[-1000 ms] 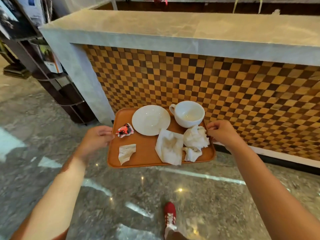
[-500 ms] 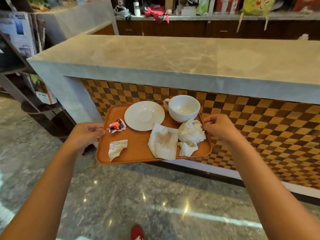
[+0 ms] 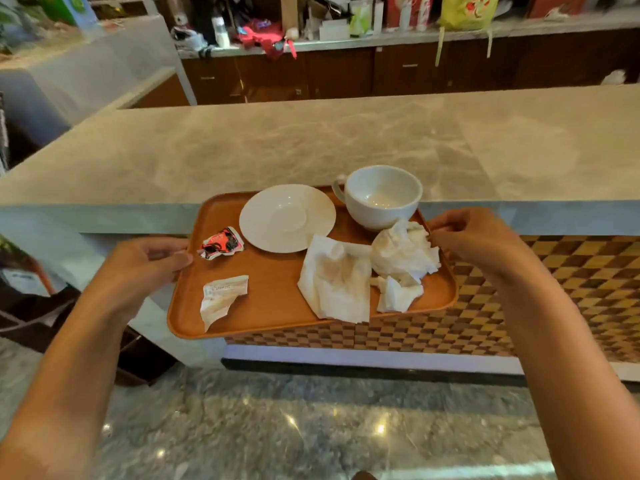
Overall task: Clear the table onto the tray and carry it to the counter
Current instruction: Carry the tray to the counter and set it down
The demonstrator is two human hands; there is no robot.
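Note:
I hold an orange-brown tray level in the air. My left hand grips its left edge and my right hand grips its right edge. On the tray lie a white saucer, a white cup with a little residue inside, crumpled white napkins, a red and black wrapper and a torn paper packet. The tray's far edge is level with the front edge of the marble counter; whether it touches the counter I cannot tell.
The counter front is clad in brown checkered wood tiles. Behind the counter a back shelf carries bottles, boxes and bags. A dark rack stands at the left on the polished stone floor.
The tray has come up from below counter height to the level of the counter's front edge and closer to it. Both hands have kept their grip on the tray edges.

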